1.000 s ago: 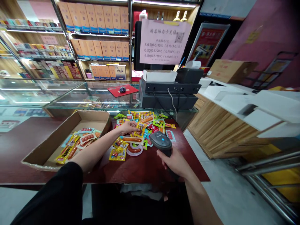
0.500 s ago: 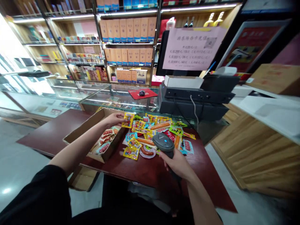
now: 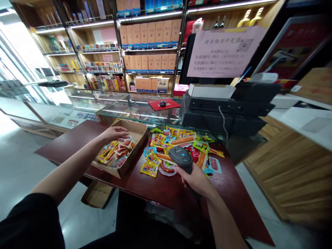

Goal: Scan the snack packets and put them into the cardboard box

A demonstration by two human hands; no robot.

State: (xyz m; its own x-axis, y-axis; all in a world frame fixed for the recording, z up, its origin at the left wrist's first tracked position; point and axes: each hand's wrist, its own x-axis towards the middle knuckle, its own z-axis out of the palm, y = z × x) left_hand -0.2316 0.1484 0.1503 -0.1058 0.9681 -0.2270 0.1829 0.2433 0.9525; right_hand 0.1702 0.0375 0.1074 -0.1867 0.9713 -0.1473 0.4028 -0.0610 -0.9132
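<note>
My right hand [image 3: 196, 179] grips a dark handheld barcode scanner [image 3: 182, 158], held above the near edge of a heap of snack and sausage packets [image 3: 178, 145] on a dark red table [image 3: 155, 186]. My left hand [image 3: 116, 132] hovers over an open cardboard box [image 3: 135, 152], palm down, fingers spread and holding nothing. Several packets [image 3: 116, 152] lie inside the box just under that hand.
A black cash register with a cable [image 3: 228, 107] stands behind the heap. A glass counter [image 3: 129, 110] holds a red mouse pad with a mouse [image 3: 163, 103]. Shelves of boxed goods [image 3: 147, 45] line the back. A smaller cardboard box [image 3: 97, 193] sits on the floor under the table.
My left hand took a yellow packet from the heap, carried it left over the box and let it go there. The view swung left. The scanner hand stayed put.
</note>
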